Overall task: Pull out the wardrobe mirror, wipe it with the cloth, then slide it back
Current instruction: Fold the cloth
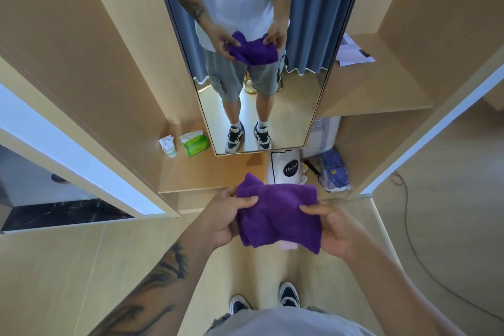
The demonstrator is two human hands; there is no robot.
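A tall narrow mirror (300,95) with a thin metal frame stands out of the open wooden wardrobe, facing me, and reflects a person holding the cloth. In front of my body I hold a folded purple cloth (278,215) with both hands, well short of the glass. My left hand (226,219) grips its left edge, thumb on top. My right hand (331,229) grips its right edge. A bit of pale fabric shows under the cloth's lower edge.
On the low wardrobe shelf (212,172) left of the mirror stand a green tissue pack (194,143) and a small bottle (169,147). Bags (289,169) and a blue bundle (334,169) lie at the right. Papers (351,52) rest on a higher shelf. A cable (414,248) runs across the floor.
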